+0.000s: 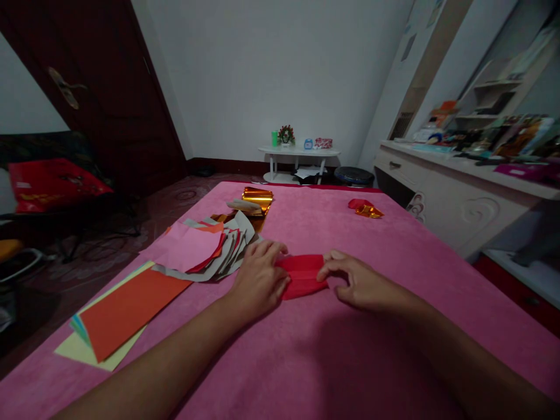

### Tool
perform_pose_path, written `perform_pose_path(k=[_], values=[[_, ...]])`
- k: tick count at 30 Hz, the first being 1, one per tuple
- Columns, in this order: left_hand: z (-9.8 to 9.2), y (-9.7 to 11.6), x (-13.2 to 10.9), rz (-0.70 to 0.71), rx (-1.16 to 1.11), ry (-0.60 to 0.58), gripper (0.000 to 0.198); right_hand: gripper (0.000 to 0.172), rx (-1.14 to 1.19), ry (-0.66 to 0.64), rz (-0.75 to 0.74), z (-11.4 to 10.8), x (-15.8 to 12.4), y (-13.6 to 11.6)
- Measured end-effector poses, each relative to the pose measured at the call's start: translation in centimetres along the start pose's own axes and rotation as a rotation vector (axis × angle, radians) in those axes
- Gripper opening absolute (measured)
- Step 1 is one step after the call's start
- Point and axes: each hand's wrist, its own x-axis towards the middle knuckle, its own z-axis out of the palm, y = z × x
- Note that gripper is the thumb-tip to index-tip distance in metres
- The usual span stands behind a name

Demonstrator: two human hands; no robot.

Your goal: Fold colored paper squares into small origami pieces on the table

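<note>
A folded piece of red paper [301, 274] lies in front of me on the pink tablecloth, with crease lines running along its length. My left hand [261, 274] is closed at its left end, fingertips pressing on the paper. At the other end, my right hand [350, 277] pinches the edge between thumb and fingers. Just left of my left hand is a loose pile of pink, grey and red paper sheets [196, 245]. Nearer to me on that side, an orange sheet [135, 306] tops a stack of coloured paper.
A roll of shiny gold foil [257, 197] sits at the table's far left. Small red and gold folded pieces [367, 210] rest at the far right. Beyond the pink table [315, 224] stands a low white table [300, 151]. A white dresser [464, 198] runs along the right.
</note>
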Motion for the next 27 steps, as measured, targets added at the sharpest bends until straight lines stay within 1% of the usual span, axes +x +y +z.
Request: perform_pose_path(k=[2,3,4,5,8,11,14,16,19,22,25,26,27], values=[[-0.2,0.1,0.1,0.023,0.033,-0.045,0.021,0.040,-0.049,-0.106,-0.005,-0.9,-0.4,-0.4],[-0.2,0.1,0.1,0.031,0.043,-0.063,0.022,0.045,-0.064,-0.123,-0.005,-1.1,-0.5,-0.7],[-0.3,0.1,0.1,0.036,0.049,-0.072,0.024,0.045,-0.072,-0.112,0.000,-1.3,-0.5,-0.9],[-0.3,0.1,0.1,0.039,0.050,-0.072,0.025,0.041,-0.072,-0.080,0.012,-1.3,-0.5,-1.1],[-0.5,0.0,0.1,0.053,0.023,-0.049,0.033,0.009,-0.059,0.055,0.077,-0.6,-0.1,-1.4],[-0.7,-0.3,0.0,0.078,-0.058,-0.047,0.041,0.021,-0.036,0.093,0.125,0.4,0.4,-1.0],[-0.5,-0.9,0.0,0.069,-0.138,-0.054,0.048,0.020,0.024,0.130,0.159,1.2,0.6,-0.3],[0.1,-1.4,0.1,0.021,-0.178,-0.048,0.051,0.018,0.062,0.168,0.184,1.5,0.7,0.1],[1.3,-2.0,0.2,-0.100,-0.253,-0.042,0.041,0.019,0.051,0.226,0.195,1.9,0.8,0.4],[2.5,-2.4,0.2,-0.213,-0.315,-0.038,0.029,0.019,-0.046,0.288,0.236,2.3,0.9,0.2],[3.2,-2.6,0.2,-0.243,-0.291,-0.008,0.014,0.016,-0.190,0.328,0.313,2.9,0.9,-0.3],[3.3,-2.5,0.2,-0.248,-0.275,0.000,0.013,0.015,-0.229,0.340,0.333,3.0,0.9,-0.4],[3.3,-2.5,0.2,-0.259,-0.262,0.007,0.016,0.011,-0.256,0.355,0.351,3.2,0.9,-0.5]])
